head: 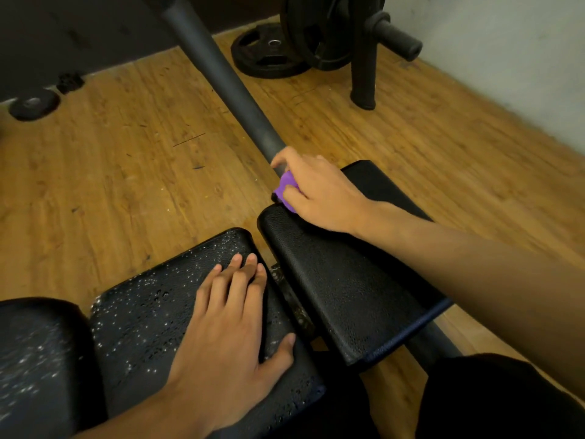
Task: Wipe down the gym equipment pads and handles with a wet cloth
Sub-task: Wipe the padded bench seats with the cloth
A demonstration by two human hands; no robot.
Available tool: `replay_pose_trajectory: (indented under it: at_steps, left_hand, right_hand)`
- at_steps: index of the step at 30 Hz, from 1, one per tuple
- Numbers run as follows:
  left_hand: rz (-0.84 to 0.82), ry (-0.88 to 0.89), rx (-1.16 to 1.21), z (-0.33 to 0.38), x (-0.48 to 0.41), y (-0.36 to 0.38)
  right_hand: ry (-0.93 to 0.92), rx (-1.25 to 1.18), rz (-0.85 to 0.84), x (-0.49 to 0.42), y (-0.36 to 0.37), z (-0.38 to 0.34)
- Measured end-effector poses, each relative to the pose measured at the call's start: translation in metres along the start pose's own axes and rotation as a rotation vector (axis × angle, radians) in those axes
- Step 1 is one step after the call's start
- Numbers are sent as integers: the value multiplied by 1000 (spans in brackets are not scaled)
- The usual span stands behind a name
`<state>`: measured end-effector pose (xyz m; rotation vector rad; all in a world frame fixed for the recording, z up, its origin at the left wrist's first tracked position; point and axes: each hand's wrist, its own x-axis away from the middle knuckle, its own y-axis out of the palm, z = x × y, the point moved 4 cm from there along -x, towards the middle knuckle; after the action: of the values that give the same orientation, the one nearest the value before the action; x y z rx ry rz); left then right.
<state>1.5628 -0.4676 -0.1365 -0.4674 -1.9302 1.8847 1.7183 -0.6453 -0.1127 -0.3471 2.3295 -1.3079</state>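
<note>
1. Nearest, the left hand (228,327) is laid flat on the droplet-covered seat pad (142,315); its fingers are straight and released, and nothing is grasped.
2. Just right of it, across a narrow gap, a second black pad (342,280) is seen; the right forearm is stretched over it.
3. At the far end of that pad the purple cloth (286,190) is grasped by the right hand (316,191), fingers curled round it; the cloth is pressed where the pad meets the near end of the dark bar (221,77).
4. The bar's long axis is seen to run from the cloth away to the far left; its free length therefore lies beyond the fingertips, and the right hand is by far the nearer; a stroke along that axis is judged to be called for.
5. Farthest, weight plates (269,55) are seen on the wooden floor (126,169).
</note>
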Motion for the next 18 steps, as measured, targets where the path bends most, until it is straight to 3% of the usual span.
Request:
replay_pose_trajectory:
  at_steps: [2, 7, 12, 15, 18]
  left_hand:
    - [-1, -1, 6, 0, 1, 0]
    - [2, -8, -1, -2, -1, 0]
    - [-4, -6, -13, -1, -1, -1]
    - [1, -2, -40, -2, -2, 0]
    - [9, 7, -34, -2, -1, 0]
  right_hand:
    - [11, 59, -84, -4, 7, 2]
    - [247, 257, -220, -21, 24, -12]
    - [88, 200, -304, -33, 39, -55]
    - [75, 181, -338, -29, 23, -34]
    - [279, 195, -315, -18, -16, 26]
